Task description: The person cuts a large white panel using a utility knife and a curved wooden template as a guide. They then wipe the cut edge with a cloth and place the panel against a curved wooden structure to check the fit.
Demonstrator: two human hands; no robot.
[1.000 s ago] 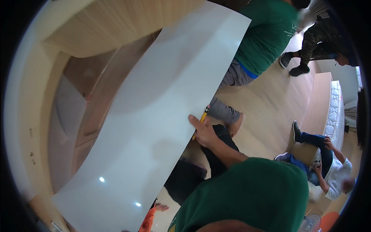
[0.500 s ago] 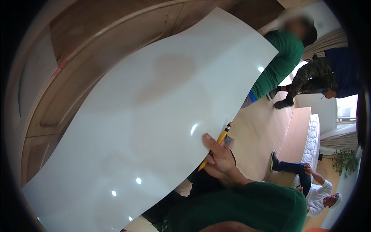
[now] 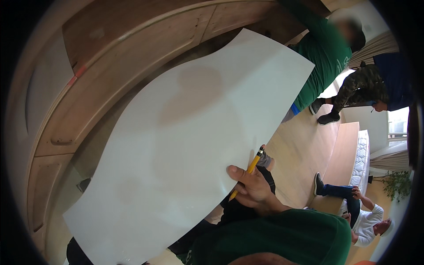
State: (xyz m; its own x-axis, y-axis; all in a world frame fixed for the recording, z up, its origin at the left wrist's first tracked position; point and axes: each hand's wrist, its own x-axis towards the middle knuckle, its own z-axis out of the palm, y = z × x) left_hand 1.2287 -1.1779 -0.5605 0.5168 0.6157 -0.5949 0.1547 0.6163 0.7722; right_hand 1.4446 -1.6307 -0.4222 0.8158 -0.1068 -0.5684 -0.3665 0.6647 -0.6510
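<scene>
A large white sheet (image 3: 176, 141) with a wavy far edge fills the middle of the view. My right hand (image 3: 252, 185) closes on its near right edge, thumb on the upper face and the other fingers mostly hidden beneath. A yellow pencil (image 3: 251, 167) is tucked between thumb and fingers of that same hand, its sharp end pointing down and its dark end up. The soft shadow of a head and shoulders falls across the sheet. My left hand does not appear.
Curved wooden panelling (image 3: 128, 57) runs along the left and top. Beyond the sheet stands a co-worker in a green shirt (image 3: 329, 48); another wears camouflage trousers (image 3: 360, 90). A person in a white shirt (image 3: 369, 223) sits by a mattress (image 3: 360, 157), with a plant (image 3: 397, 183) behind.
The sheet has shifted, its left corner moving right and its top corner down. My right hand is slightly lower, still gripping sheet and pencil. The green-shirted co-worker's arm now reaches up.
</scene>
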